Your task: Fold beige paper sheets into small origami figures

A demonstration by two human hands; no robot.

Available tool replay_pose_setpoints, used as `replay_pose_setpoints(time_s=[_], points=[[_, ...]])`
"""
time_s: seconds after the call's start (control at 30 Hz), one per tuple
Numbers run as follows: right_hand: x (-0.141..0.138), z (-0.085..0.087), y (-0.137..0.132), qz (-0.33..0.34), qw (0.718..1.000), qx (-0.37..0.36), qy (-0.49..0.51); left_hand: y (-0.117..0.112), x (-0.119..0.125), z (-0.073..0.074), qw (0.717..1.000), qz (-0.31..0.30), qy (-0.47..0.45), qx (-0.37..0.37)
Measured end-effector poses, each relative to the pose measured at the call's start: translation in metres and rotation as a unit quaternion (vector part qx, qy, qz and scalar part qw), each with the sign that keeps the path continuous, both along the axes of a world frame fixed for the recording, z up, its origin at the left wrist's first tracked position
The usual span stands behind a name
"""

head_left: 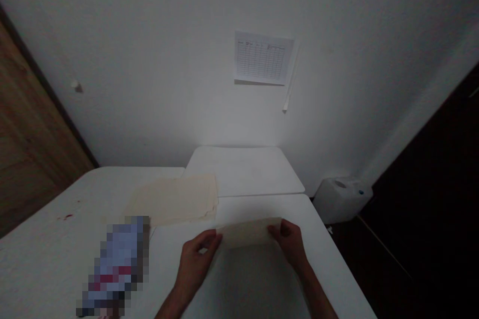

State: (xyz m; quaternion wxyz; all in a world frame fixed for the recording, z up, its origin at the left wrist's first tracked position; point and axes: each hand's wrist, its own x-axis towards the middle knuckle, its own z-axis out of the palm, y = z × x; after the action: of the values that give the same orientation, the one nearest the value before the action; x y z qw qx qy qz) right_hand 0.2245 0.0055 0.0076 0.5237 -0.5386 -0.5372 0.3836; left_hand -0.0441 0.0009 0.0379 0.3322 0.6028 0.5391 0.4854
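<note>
A thin beige sheet (245, 233) is stretched between my two hands above the white table. My left hand (200, 254) pinches its left corner between thumb and fingers. At the other end, my right hand (290, 241) grips the right corner the same way. Below the sheet lies a grey shaded area; I cannot tell whether it is all shadow or partly the sheet. To the left of my left hand, a stack of similar beige sheets (179, 199) lies flat with slightly uneven edges.
Left of my hands is a pixelated blue and red item (118, 254) on the white table (168, 269). A printed chart (262, 58) hangs on the wall. A white jug (342, 199) stands on the floor at right. Wooden panelling (30, 124) borders the left.
</note>
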Motion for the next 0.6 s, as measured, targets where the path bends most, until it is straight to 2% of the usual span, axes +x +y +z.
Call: replay_pose_setpoints(time_s=[0.13,0.23,0.3,0.43,0.6], points=[[-0.005,-0.002,0.002,0.044,0.993,-0.064,0.087,0.006,0.003,-0.004,0.991,0.050,-0.096,-0.080],[-0.005,-0.006,0.001,0.070,0.992,-0.079,0.074,0.008,0.004,-0.008,0.983,0.078,-0.127,-0.110],[-0.005,-0.008,0.001,0.056,0.994,-0.071,0.054,0.010,0.004,-0.012,0.980,0.066,-0.123,-0.145],[-0.003,-0.013,0.002,0.014,0.996,-0.091,0.019,0.011,0.004,-0.025,0.976,0.000,-0.076,-0.206],[-0.001,-0.016,-0.001,-0.074,0.990,-0.080,-0.092,0.014,0.003,-0.036,0.973,-0.023,-0.033,-0.229]])
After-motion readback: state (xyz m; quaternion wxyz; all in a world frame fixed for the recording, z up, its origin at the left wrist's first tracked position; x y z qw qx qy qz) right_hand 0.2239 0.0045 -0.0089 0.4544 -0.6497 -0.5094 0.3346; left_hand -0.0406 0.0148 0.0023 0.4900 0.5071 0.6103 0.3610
